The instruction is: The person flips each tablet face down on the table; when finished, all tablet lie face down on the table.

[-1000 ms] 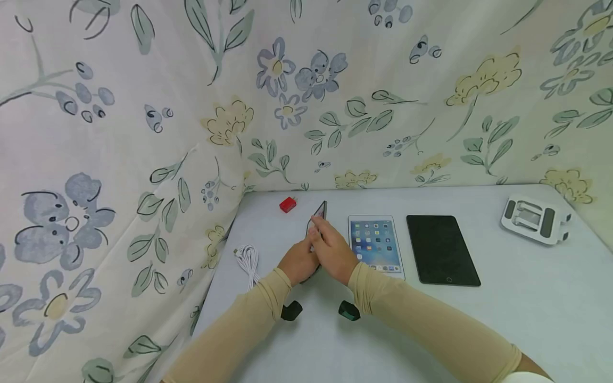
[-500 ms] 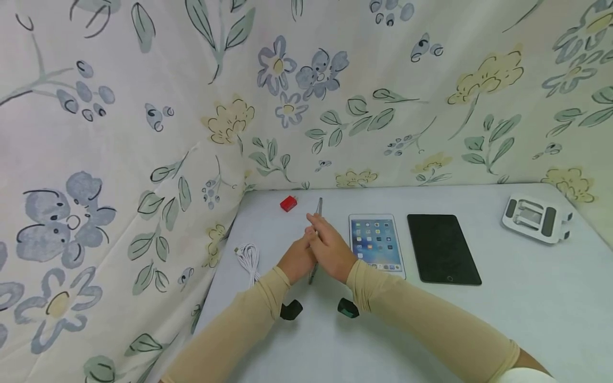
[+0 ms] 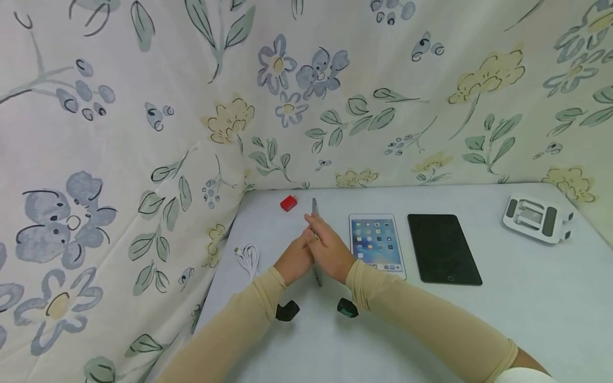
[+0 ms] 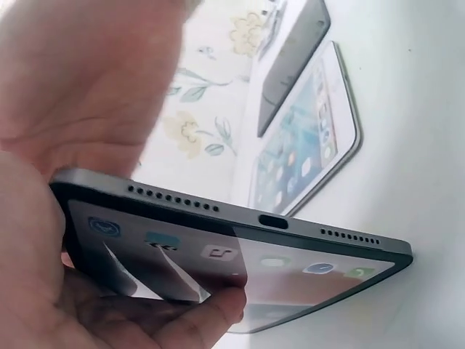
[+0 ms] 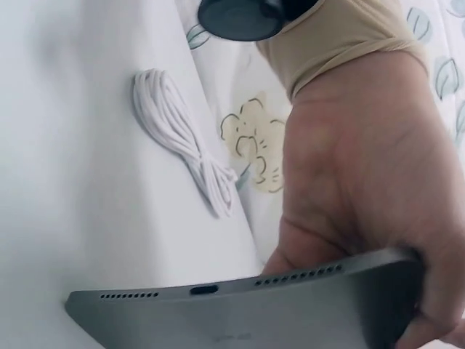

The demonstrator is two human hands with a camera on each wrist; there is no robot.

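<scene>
A grey tablet (image 3: 314, 206) stands on edge between my two hands, seen almost edge-on in the head view. My left hand (image 3: 294, 259) holds it on the side of the lit screen (image 4: 290, 287), fingers bent against the glass. My right hand (image 3: 331, 251) is on the other side and overlaps the left; its grip is partly hidden. The right wrist view shows the plain grey back (image 5: 218, 323) and the edge with port and speaker holes. Right of the hands lie a white tablet (image 3: 377, 242) with its screen lit and a black tablet (image 3: 442, 249) with a dark screen.
Back left on the white table (image 3: 383, 330) is a red charger plug (image 3: 289, 203). A bundled white cable (image 3: 248, 260) lies left of the hands. At the far right sits a white folded stand (image 3: 536, 219). Floral cloth (image 3: 359, 133) hangs behind.
The held tablet has turned from showing some of its screen to edge-on. Its far end has swung left, its near end right. Both hands stay on it.
</scene>
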